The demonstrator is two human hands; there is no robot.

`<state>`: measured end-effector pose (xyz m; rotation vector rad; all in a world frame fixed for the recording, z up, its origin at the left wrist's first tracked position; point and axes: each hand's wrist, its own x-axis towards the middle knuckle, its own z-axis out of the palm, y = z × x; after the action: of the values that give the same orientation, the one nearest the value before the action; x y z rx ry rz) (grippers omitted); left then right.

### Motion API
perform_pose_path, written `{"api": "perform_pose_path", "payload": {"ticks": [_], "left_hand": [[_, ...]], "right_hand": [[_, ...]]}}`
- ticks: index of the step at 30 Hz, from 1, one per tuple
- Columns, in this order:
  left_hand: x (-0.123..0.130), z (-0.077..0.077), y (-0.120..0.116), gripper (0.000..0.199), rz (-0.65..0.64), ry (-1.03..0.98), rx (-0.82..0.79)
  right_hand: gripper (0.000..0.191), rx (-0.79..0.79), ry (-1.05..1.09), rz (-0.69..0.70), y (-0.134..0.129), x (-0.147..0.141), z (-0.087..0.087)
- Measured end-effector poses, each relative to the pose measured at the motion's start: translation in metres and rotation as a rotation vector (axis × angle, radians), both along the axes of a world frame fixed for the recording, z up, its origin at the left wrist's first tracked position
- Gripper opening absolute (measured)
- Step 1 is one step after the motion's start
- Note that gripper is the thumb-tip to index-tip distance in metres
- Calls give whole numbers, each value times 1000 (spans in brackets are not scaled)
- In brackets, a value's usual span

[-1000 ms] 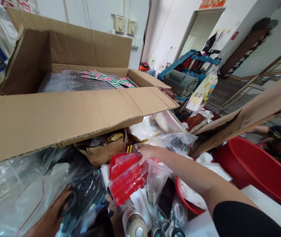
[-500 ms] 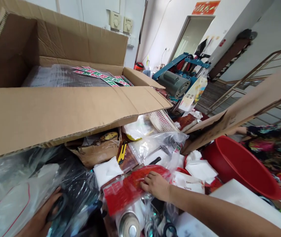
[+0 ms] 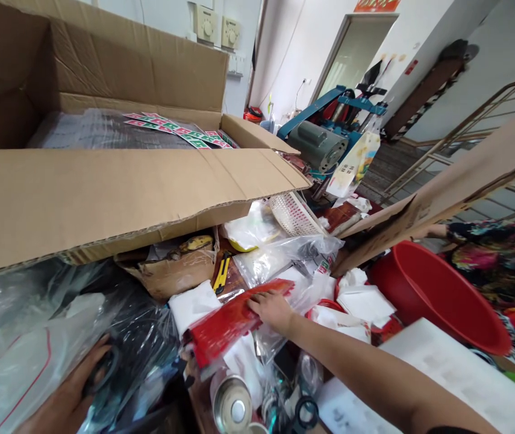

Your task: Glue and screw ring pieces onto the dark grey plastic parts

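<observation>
My right hand has its fingers curled over the upper edge of a shiny red plastic bag, which lies across the cluttered table at centre. At the lower left my left hand is closed around the dark looped handles of a pair of scissors; their blades are hard to make out. Clear plastic bags surround the left hand. Just below the red bag stands a metal-topped can. Beyond it, next to a folded white tissue, lies a yellow utility knife.
A large open cardboard box fills the upper left, with printed strips inside. To the right are a red basin, a white foam block and a leaning cardboard sheet. Another person's patterned sleeve shows beyond. A motorised machine stands behind.
My right hand has shifted slightly left and up with the red bag, whose right end has drawn in and folded. My left hand stays low with the scissors. The view has tilted slightly.
</observation>
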<state>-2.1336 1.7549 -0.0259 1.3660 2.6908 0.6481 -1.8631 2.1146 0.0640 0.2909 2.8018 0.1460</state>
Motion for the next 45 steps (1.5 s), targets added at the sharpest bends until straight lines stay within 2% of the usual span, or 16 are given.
{"api": "perform_pose_path", "payload": {"ticks": [3, 6, 9, 14, 19, 22, 25, 28, 31, 33, 35, 38, 41, 43, 45], "left_hand": [[-2, 4, -2, 44, -128, -13, -57], [4, 15, 0, 48, -127, -72, -105], [12, 20, 2, 53, -87, -123, -78], [14, 11, 0, 59, -83, -243, -70], [11, 6, -1, 55, -81, -281, 9], [11, 6, -2, 54, -75, -281, 23], [10, 7, -3, 55, -87, -275, 0], [9, 8, -3, 54, -103, -262, -27], [8, 9, -3, 52, -96, -277, -28], [8, 10, -2, 52, -93, -305, -32], [10, 13, -1, 55, -93, -322, -39], [14, 20, 1, 55, -78, -327, -38], [17, 31, 5, 53, -64, -361, -74], [19, 42, 7, 52, -63, -365, -106], [21, 54, 9, 50, -60, -342, -117]], "right_hand": [[24, -7, -12, -1, 14, -9, 13], [20, 7, -18, -31, 36, -2, 35], [23, 55, -13, -103, 69, 16, 63], [33, 115, -5, -271, 120, 45, 102], [38, 75, -20, -359, 131, 47, 114], [37, -15, -98, -335, 130, 34, 114], [36, -86, -182, -258, 128, 11, 105], [35, -106, -219, -208, 122, -19, 78], [33, -70, -165, -244, 111, -43, 43], [39, -29, -75, -292, 103, -50, 25], [49, 2, 37, -330, 94, -47, 17], [51, 16, 196, -359, 78, -25, 26], [43, 35, 355, -396, 50, 11, 51], [41, 64, 455, -436, 20, 43, 66], [39, 73, 546, -473, -21, 82, 73]]}}
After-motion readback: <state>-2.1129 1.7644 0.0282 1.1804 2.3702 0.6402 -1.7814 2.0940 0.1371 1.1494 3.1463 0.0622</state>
